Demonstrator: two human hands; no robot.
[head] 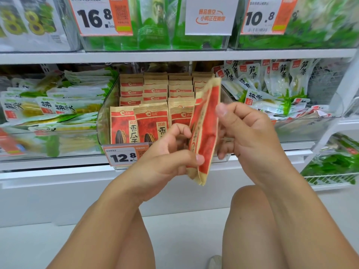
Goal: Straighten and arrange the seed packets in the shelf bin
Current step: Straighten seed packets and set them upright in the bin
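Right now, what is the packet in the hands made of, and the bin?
The packet looks like matte tan paper printed red; its edges are crimped and it bends stiffly. It may have a lining inside; that cannot be seen. The bin looks like clear glossy plastic: the packets show through its wall.

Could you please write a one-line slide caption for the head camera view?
Both hands, left hand and right hand, hold one red sunflower seed packet before the clear shelf bin.

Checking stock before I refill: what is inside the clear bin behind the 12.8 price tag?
Rows of red-and-tan seed packets stand upright in the bin, several deep. The right front corner is hidden by the packet both hands hold.
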